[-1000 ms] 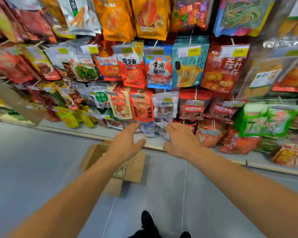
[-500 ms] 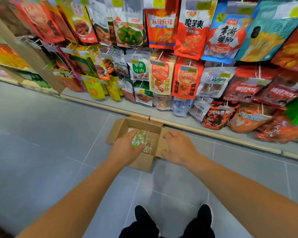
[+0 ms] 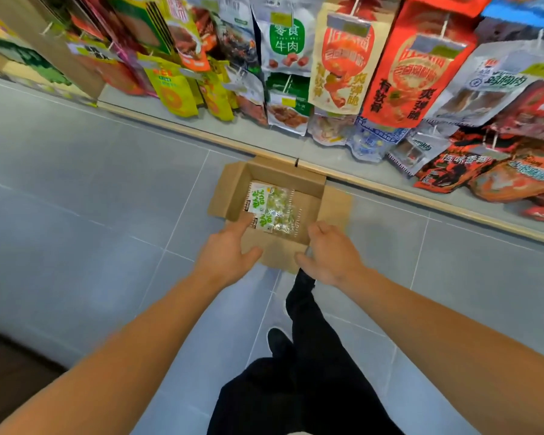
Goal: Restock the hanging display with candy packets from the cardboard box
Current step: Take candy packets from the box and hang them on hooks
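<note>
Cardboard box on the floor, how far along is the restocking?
Done: the hanging display looks full. In hand: nothing; the left hand and right hand are open over the cardboard box. Left: the candy packets in it need picking up and hanging.

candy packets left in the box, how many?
2 visible. One candy packet lies toward the far-left of the cardboard box; a second candy packet lies just nearer, by the left hand fingertips. More could be hidden underneath.
</note>
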`<action>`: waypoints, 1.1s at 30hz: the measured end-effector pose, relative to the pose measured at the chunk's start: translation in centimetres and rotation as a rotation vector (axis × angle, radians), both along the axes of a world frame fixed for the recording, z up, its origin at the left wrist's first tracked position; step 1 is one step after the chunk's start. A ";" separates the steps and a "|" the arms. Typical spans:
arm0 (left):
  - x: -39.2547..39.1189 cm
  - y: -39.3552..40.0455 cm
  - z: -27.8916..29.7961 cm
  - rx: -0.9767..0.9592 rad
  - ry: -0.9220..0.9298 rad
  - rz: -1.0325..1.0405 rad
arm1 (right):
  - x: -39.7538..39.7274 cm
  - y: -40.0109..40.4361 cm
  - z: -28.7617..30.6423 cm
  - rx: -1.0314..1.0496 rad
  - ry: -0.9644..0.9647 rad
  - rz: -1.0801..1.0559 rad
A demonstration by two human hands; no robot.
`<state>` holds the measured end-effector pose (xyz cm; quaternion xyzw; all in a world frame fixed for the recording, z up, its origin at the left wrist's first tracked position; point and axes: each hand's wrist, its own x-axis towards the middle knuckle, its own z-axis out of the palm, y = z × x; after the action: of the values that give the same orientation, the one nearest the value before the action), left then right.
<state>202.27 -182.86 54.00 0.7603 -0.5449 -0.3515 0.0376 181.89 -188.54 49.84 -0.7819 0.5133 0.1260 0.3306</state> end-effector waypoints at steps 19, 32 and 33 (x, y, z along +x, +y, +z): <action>8.0 -19.3 -27.8 0.269 0.105 0.092 | 6.8 -17.8 -26.4 0.304 0.120 -0.160; 11.2 -23.9 -53.8 0.476 0.118 0.129 | 9.8 -21.2 -51.8 0.553 -0.006 -0.548; 11.0 -24.2 -55.9 0.500 0.136 0.131 | 9.8 -21.6 -53.8 0.581 -0.027 -0.611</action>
<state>213.29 -207.09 -1.92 0.7544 -0.3871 -0.5220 -0.0922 191.74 -210.13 -3.97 -0.4695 0.6604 0.1515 0.5661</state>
